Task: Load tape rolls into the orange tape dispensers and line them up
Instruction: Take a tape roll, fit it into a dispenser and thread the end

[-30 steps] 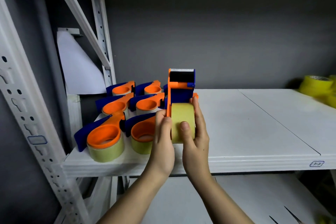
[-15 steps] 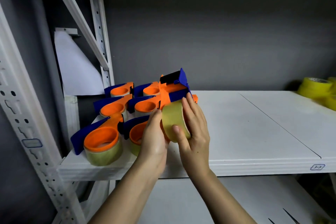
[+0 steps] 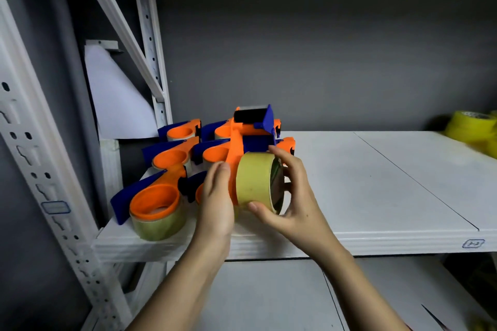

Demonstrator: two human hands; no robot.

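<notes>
Both hands meet at the near left part of a white metal shelf (image 3: 349,196), working on one orange-and-blue plastic tape dispenser (image 3: 243,142) held tilted just above the shelf surface. A roll of pale yellowish-clear packing tape (image 3: 254,183) sits on the dispenser's hub, its open side facing right. The right hand (image 3: 293,196) grips this roll — thumb curled across its lower front, fingers wrapped over the top and behind its far face. The left hand (image 3: 217,201) lies against the orange side plate of the dispenser with fingers fairly straight and together, pressing rather than clutching; whether the thumb hooks round anything is hidden behind the roll. The dispenser's black cutter end with its blue guard (image 3: 254,115) points up and away from the person.

To the left, already loaded dispensers stand on the shelf in rows of two. The nearest loaded dispenser (image 3: 156,207) lies flat by the front left corner, orange hub upward, clear tape below, blue handle angled to the left. Behind it are two middle-row dispensers (image 3: 172,156) and two back-row dispensers (image 3: 183,130); another sits partly hidden behind the left hand.

At the far right of the shelf, blurred, is a stack of bright yellow tape rolls (image 3: 470,126) — well apart from the hands. A white perforated rack upright (image 3: 40,158) frames the left side, and a lower white shelf (image 3: 269,298) shows beneath the forearms.
</notes>
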